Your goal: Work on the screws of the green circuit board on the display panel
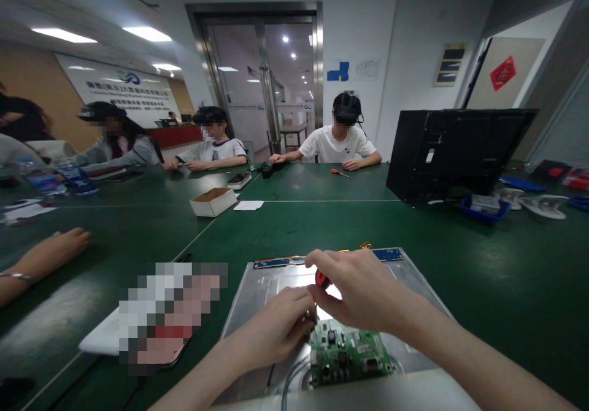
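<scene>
My right hand (356, 285) is closed round the red-and-black handle of a screwdriver (323, 280), over the back of a flat metal display panel (239, 300). My left hand (280, 325) has its fingers pinched together just below the handle, by the upper left corner of a green circuit board (347, 353). What those fingers hold is hidden, and the screwdriver's tip is too. The board lies on the panel's lower part, with grey cables (292, 377) to its left. A narrow blue circuit strip (389, 254) runs along the panel's far edge.
Left of the panel lie a blurred-out phone-like object (172, 331) and another person's hand (64, 248). Farther off on the green table (285, 227) are a small open box (214, 202), a second screwdriver (341, 173), a black monitor (451, 153) and a blue tray (485, 208). Several people sit opposite.
</scene>
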The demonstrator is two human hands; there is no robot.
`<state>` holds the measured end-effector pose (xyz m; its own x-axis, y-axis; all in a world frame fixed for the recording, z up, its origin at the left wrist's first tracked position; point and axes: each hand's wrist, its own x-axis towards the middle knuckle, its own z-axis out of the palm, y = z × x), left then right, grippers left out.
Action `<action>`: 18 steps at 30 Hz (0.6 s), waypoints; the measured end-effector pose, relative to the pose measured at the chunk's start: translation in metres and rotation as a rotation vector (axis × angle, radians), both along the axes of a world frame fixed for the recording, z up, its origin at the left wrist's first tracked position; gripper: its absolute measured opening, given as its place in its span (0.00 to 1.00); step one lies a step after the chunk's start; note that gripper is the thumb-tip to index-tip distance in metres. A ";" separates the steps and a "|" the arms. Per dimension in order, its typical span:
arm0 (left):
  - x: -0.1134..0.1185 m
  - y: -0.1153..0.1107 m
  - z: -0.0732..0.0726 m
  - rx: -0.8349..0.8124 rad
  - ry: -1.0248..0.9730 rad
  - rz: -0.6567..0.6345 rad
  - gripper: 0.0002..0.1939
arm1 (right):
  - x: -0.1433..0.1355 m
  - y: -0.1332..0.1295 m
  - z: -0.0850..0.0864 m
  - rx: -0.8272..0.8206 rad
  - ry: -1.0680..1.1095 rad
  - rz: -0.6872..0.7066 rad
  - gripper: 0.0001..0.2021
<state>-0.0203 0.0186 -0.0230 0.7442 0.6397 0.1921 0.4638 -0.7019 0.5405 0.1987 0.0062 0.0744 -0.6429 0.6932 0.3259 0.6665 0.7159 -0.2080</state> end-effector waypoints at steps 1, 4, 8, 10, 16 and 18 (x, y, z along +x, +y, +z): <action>0.000 0.000 0.000 -0.003 0.002 0.005 0.07 | 0.000 0.000 0.000 0.001 -0.004 -0.001 0.12; 0.000 -0.001 0.000 -0.004 0.006 0.012 0.07 | 0.000 0.001 0.000 0.006 -0.013 -0.007 0.09; -0.001 -0.001 -0.002 0.002 0.017 0.027 0.08 | 0.001 0.001 0.000 0.005 0.006 0.002 0.08; -0.001 -0.001 -0.002 0.010 0.023 0.024 0.08 | 0.001 0.001 0.000 0.010 0.013 0.009 0.08; 0.000 -0.003 0.001 0.033 0.028 0.035 0.08 | 0.001 0.001 -0.001 0.018 0.015 0.008 0.08; 0.000 -0.004 0.002 0.032 0.038 0.039 0.08 | 0.000 0.000 -0.001 0.016 0.017 0.007 0.08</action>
<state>-0.0205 0.0150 -0.0209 0.7259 0.6623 0.1854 0.5107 -0.6996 0.4997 0.1989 0.0067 0.0735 -0.6420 0.6833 0.3478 0.6579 0.7239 -0.2078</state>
